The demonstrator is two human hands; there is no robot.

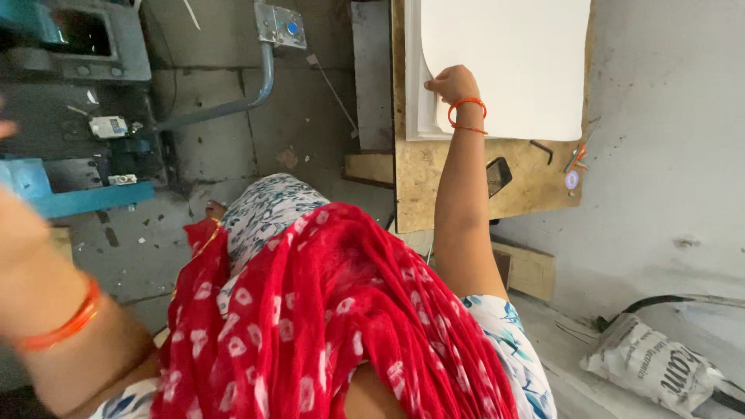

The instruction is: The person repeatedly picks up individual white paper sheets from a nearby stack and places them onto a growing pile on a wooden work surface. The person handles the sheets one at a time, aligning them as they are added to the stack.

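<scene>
The right hand (452, 82) reaches out to the stack of white sheets (504, 62) lying on the wooden board (434, 182), its fingers curled together on the stack's left edge where the top sheet's corner bows up, apparently pinching that sheet to lift it free of those beneath. The stack sits square against the board's far edge, leaving the near strip bare for a dark phone (497, 175) and a small tool (575, 157). The left hand (6, 128) is a blur at the frame's left edge; I cannot tell how its fingers stand.
</scene>
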